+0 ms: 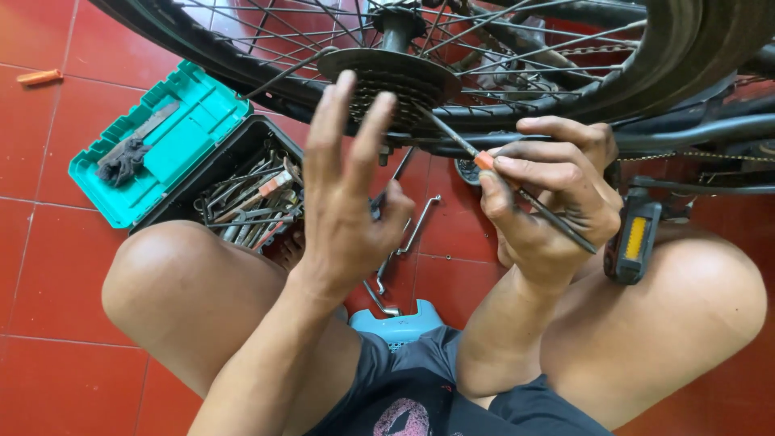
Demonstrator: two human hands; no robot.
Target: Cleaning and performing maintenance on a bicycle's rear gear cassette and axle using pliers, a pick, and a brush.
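Your right hand point(549, 190) is clenched around a thin dark tool with an orange band point(484, 160) — thumb and forefinger pinch it near the band, and its tip points up and left toward the sprocket cluster point(387, 85) of the bicycle wheel point(686, 56). Whether the tip touches the sprockets cannot be told. Your left hand point(347, 202) is released, fingers spread and raised in front of the cluster, holding nothing; the palm faces away from the camera.

The wheel stands just beyond both hands, spokes and tyre filling the upper frame. A black pedal with a yellow reflector point(634, 238) sits beside your right wrist. On the red tiled floor point(48, 242), left of your left knee, an open toolbox with a teal lid point(161, 145) holds a jumble of wrenches. Loose metal spanners point(412, 234) lie on the floor between your knees — just above a light blue stool edge point(395, 323). A small orange object point(39, 77) lies far left.
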